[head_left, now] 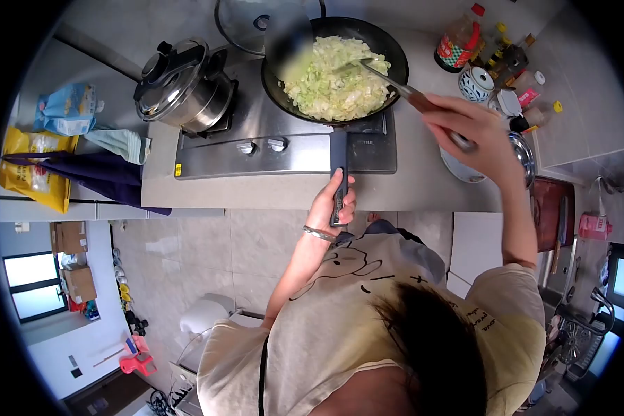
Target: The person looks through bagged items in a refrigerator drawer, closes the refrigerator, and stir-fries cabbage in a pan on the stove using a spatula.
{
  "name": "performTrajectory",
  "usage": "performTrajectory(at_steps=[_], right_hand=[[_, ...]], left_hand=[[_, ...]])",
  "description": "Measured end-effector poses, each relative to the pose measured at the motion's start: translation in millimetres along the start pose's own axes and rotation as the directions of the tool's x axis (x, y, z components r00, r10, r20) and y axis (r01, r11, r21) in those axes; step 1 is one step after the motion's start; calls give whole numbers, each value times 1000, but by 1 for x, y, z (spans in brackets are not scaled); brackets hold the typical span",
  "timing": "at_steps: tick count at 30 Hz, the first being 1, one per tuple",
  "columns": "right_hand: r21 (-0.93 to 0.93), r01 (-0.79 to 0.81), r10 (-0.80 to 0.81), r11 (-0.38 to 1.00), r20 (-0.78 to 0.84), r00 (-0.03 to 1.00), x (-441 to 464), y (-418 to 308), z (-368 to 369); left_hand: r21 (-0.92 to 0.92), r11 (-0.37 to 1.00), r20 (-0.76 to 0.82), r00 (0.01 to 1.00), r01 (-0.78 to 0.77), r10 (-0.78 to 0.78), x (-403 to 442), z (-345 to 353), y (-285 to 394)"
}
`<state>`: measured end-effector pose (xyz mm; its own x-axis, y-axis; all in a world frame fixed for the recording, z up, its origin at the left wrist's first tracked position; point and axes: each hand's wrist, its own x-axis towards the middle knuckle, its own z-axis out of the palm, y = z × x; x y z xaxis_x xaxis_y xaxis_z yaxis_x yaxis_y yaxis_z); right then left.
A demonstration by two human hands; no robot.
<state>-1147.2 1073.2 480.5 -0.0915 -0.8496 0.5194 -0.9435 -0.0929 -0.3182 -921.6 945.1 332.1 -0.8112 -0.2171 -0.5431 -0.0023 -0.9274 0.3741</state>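
My left hand (331, 201) is closed around the dark handle (338, 149) of a black frying pan (397, 52). Chopped pale-green cabbage (336, 83) fills much of the pan, which sits on the stove. In my right hand (471, 135) is the handle of a metal spatula (412, 97). Its far end reaches into the cabbage from the right, and the blade is partly hidden there. A dark, blurred patch covers the pan's upper left edge, and I cannot make out what it is.
Left of the pan, a steel pressure cooker (187, 87) stands on the stove (222, 163). A glass lid (239, 28) leans behind. Sauce bottles (459, 41) and a patterned jar (476, 83) crowd the right side, near a metal bowl (523, 156) and a knife (561, 222) on a board.
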Motion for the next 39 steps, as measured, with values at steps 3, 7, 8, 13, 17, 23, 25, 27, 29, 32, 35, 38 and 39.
performTrajectory(at_steps=[3, 7, 8, 13, 17, 23, 25, 27, 29, 32, 35, 38, 39], right_hand=[[-8, 38, -38, 999, 65, 997, -8, -18, -17], [87, -19, 13, 996, 65, 998, -7, 6, 19], [56, 15, -16, 998, 14, 1000, -6, 7, 22], [81, 5, 3, 997, -93, 996, 8, -2, 41], [44, 70, -69, 997, -19, 997, -1, 9, 76], [0, 36, -36, 999, -37, 999, -15, 4, 75], [-5, 18, -18, 1000, -78, 997, -14, 7, 70], [-6, -48, 48, 999, -93, 995, -21, -19, 45], [18, -106, 107, 994, -78, 991, -21, -31, 41], [31, -120, 122, 992, -66, 990, -22, -31, 54], [31, -102, 105, 994, -125, 987, -21, -24, 62], [46, -123, 130, 991, -173, 976, -23, -32, 69], [44, -122, 127, 992, -169, 977, -21, -26, 82]], left_hand=[[-9, 1000, 17, 1000, -3, 3, 3, -2, 0], [-18, 1000, 22, 1000, 6, -6, 1, -3, -1], [-14, 1000, 19, 1000, 9, -9, 1, -3, 0], [-6, 1000, 41, 999, 2, -1, 3, -6, 1], [-6, 1000, 30, 1000, 6, -6, 1, -5, 2], [-10, 1000, 63, 998, 5, -4, 2, -9, 2], [0, 1000, 68, 998, 15, -15, 4, -12, 5], [1, 1000, 60, 998, 24, -24, 2, -12, 6], [47, 999, 96, 995, 27, -32, 4, -16, 7], [66, 998, 90, 996, 22, -28, 2, -14, 6], [83, 996, 86, 995, 37, -45, 2, -14, 7], [47, 998, 96, 995, 33, -38, 2, -13, 9], [30, 999, 96, 995, 35, -37, 1, -13, 8]])
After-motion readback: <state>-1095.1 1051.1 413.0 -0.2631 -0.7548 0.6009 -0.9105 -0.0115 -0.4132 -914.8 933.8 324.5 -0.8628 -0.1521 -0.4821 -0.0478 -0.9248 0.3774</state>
